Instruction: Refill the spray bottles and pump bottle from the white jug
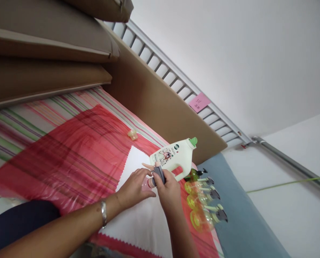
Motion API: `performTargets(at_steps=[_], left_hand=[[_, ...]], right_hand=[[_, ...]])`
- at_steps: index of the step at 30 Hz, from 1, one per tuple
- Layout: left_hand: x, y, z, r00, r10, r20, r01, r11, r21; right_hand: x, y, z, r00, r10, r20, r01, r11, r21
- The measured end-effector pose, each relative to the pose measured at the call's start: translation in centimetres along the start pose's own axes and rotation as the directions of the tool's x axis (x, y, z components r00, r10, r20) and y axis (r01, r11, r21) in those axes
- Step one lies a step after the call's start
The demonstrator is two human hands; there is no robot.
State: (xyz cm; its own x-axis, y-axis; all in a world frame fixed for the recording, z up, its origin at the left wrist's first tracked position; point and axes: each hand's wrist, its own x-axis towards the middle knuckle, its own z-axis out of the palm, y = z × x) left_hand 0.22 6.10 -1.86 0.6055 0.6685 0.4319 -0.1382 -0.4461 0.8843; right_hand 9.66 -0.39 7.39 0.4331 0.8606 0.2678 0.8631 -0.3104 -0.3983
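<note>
Pink small bottle [147, 183] with grey pump head [160, 175], being held in both hands above the white cloth [138, 218], near centre.

Left hand [134, 188] is wrapping closed around the small bottle's body; right hand [170, 191] is pinching the grey pump head at the neck. Whether the head is fully seated cannot be told, and fingers are hiding the contents. Just beyond, a white jug [176, 156] is lying on its side, green cap on, contents not showing. To the right, a row of clear yellow-green bottles [200, 202] is lying with dark pump heads already fitted, so these look finished; how full they are is unclear. Farther left, a loose pale cap [132, 134] is resting on the red sheet [68, 157].
</note>
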Motion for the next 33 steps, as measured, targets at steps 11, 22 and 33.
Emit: performTargets(at_steps=[11, 22, 33], left_hand=[[0.7, 0.3, 0.4, 1.000, -0.020, -0.011, 0.019, 0.995, -0.095], [1.3, 0.6, -0.6, 0.982, -0.033, 0.185, 0.066, 0.982, -0.176], [1.1, 0.3, -0.9, 0.976, -0.018, 0.215, 0.042, 0.993, -0.106]], right_hand=[[-0.2, -0.1, 0.2, 0.999, -0.021, -0.034, 0.022, 0.999, 0.042], [0.1, 0.2, -0.2, 0.999, -0.047, -0.008, 0.047, 0.998, 0.029], [0.2, 0.3, 0.2, 0.998, -0.058, 0.007, 0.058, 0.998, -0.024]])
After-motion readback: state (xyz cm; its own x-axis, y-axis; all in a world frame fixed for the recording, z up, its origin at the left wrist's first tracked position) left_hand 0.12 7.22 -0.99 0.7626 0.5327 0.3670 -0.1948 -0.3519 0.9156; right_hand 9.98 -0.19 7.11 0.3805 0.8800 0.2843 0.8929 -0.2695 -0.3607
